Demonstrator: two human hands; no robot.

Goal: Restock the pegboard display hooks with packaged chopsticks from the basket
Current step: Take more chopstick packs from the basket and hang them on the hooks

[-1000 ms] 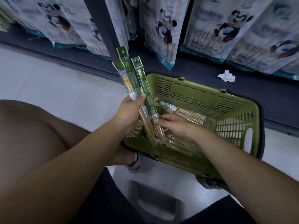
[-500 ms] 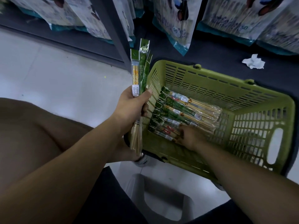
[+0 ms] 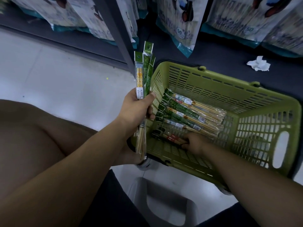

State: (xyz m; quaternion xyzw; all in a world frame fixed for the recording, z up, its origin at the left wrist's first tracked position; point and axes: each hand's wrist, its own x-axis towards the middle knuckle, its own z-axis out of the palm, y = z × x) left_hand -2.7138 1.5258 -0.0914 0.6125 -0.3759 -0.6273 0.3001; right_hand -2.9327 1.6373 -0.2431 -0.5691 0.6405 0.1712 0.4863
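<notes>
A green plastic basket (image 3: 255, 102) sits on the floor before me. Several chopstick packs (image 3: 190, 115) with green headers lie across its bottom. My left hand (image 3: 136, 110) grips a bunch of chopstick packs (image 3: 144, 74) upright beside the basket's left wall. My right hand (image 3: 195, 143) is down inside the basket, fingers closed on a dark pack with a red label (image 3: 170, 137) at the near side of the pile.
Large panda-printed chopstick bags (image 3: 183, 22) hang along the dark lower shelf at the top. A crumpled white tissue (image 3: 259, 63) lies on the shelf base. A dark upright post (image 3: 114, 28) stands left of the basket. A grey stool (image 3: 164, 203) is below me.
My right hand left the bunch held by my left hand, reached into the basket and closed on a pack near its front. My left hand turned its bunch more upright.
</notes>
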